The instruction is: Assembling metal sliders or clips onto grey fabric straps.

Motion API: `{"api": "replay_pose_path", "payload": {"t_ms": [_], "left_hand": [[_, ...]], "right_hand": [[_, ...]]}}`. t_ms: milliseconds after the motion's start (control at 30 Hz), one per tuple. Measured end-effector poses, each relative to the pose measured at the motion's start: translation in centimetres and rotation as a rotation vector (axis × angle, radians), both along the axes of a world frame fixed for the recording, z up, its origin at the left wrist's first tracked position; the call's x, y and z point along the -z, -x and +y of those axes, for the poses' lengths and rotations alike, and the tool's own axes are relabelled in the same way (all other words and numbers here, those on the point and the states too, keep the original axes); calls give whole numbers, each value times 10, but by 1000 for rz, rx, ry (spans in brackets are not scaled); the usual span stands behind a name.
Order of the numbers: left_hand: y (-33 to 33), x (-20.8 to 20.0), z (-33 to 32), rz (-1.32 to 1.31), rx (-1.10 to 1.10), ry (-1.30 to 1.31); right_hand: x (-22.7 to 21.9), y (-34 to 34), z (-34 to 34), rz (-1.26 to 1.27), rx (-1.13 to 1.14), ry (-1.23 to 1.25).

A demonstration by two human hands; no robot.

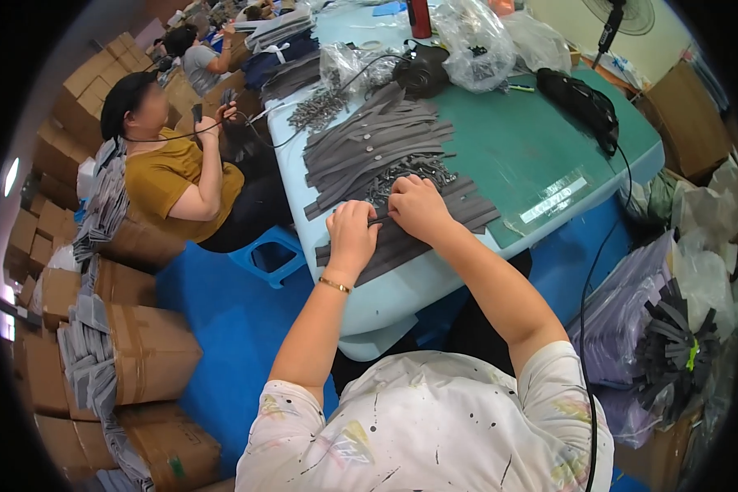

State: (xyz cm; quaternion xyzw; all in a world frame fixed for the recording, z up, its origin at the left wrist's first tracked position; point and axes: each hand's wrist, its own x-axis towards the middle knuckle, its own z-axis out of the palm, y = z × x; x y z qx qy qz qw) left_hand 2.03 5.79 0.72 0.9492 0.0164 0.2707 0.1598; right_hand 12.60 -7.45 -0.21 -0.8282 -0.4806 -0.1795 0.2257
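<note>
Here we go: a narrow dark grey fabric strip (380, 220) spans the gap between the hands, on the near side of the heap of small silvery metal pieces (385, 182), its long axis running crosswise. The left hand (351, 234) has curled fingers pinching it, left of the heap; the right hand (418, 207), fingers bunched and seemingly pinching too, is nearer, right at the heap's edge. Beyond the heap, flat grey fabric strips (357, 152) cover the pale-blue-topped bench (369, 307).
</note>
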Motion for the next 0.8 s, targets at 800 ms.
{"api": "replay_pose_path", "payload": {"t_ms": [800], "left_hand": [[33,-21,-3,-328,36,1972]], "right_hand": [[-14,48,-15,-138,-108,-453]]}}
